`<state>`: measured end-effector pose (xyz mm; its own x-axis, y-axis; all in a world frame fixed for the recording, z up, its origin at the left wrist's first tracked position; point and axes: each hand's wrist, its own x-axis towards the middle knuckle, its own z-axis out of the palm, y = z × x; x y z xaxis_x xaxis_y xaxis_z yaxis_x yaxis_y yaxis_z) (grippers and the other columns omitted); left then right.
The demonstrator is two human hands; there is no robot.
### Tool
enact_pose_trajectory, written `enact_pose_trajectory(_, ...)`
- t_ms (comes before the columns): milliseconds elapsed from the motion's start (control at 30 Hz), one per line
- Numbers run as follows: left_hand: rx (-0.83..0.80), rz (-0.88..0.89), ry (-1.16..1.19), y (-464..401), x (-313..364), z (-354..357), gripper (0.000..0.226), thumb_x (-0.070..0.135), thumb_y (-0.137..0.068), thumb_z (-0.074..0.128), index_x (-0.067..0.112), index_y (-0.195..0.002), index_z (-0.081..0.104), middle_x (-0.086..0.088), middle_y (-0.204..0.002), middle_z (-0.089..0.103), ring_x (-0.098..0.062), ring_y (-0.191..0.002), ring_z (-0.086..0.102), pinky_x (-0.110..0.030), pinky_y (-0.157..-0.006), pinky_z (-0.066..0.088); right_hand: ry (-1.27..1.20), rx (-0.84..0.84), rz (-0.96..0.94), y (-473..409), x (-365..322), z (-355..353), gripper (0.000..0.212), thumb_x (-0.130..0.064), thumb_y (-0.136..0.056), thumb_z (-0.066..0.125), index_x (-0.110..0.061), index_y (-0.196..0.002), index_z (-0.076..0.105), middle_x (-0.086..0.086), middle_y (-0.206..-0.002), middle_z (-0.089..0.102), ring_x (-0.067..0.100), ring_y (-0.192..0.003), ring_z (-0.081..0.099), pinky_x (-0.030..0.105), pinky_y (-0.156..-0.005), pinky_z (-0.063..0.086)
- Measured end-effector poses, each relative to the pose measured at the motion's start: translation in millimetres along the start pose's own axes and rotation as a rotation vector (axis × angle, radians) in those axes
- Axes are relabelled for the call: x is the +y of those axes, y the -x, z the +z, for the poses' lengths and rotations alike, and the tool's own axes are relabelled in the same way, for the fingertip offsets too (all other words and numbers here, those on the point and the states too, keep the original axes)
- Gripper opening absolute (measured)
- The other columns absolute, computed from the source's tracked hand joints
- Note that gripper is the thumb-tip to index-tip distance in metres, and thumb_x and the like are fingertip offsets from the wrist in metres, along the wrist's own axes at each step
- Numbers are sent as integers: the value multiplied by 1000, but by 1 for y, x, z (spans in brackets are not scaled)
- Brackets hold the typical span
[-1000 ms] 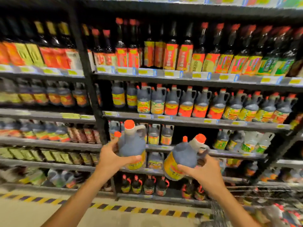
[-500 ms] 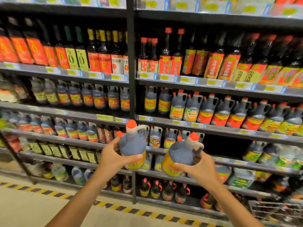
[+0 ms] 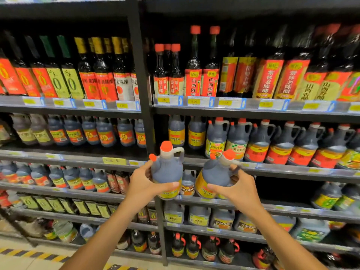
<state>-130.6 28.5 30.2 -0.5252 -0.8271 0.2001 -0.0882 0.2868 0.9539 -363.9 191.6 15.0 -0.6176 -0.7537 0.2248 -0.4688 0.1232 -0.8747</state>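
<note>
Black metal shelving [image 3: 140, 75] everywhere, tall dark bottles [image 3: 194, 78] way above the left hand [image 3: 144, 185], handled jugs [image 3: 259, 145] up-right of the right hand [image 3: 240, 190], pale floor [image 3: 19, 263] with yellow-black tape [image 3: 39, 255] down below-left.

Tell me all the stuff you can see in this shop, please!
left jug: one, dark with orange cap and yellow label, held upright, centre
right jug: one, same colours, held tilted, just right of it
tall bottles: many, dark with red or yellow labels, upper shelf
shelf jugs: many, dark with orange caps, middle and lower shelves
price tags: many, yellow, along shelf edges
rack: one, black, holding everything
floor stripe: one, yellow and black, bottom left
left hand: one, grips the left jug
right hand: one, grips the right jug
</note>
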Motion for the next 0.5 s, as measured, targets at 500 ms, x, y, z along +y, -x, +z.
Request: enact_pose_trajectory(500,-101,63,-37,-96,-29,23,65,12,-61,95,41,-109,62,35,-105,68,10,-102,65,-14,-79,55,131,121,-258,-139,15,53,81,-50,-67,90,-21,-135,58,-33,-130,55,4,-124,56,16,-96,48)
